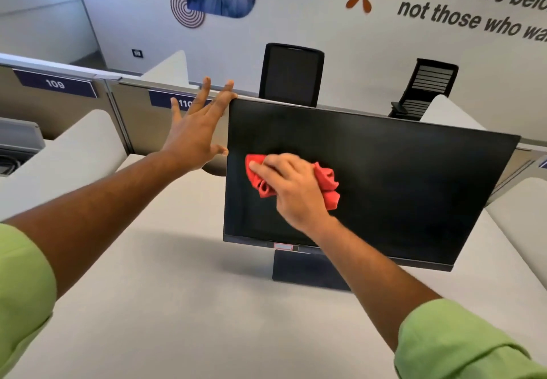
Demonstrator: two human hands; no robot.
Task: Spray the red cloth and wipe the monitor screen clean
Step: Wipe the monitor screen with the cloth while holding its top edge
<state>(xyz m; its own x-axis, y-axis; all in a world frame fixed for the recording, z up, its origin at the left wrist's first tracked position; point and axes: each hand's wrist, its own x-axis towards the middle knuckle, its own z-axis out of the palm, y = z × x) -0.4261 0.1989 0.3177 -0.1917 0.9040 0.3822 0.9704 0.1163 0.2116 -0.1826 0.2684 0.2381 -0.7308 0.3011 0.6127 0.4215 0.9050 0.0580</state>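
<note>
We see a person in green sleeves [461,346] at a pale office desk [183,290], cleaning a dark monitor [414,177]. The right hand [291,187] presses a bunched red cloth [327,183] flat against the left-centre of the monitor's screen, fingers curled over the cloth. The left hand [195,136] is spread wide, fingers splayed, bracing the monitor's upper left edge, fingertips at its top corner. Behind the monitor runs a partition with a label reading 110 [183,101], and beyond it stand two black chairs [291,75].
</note>
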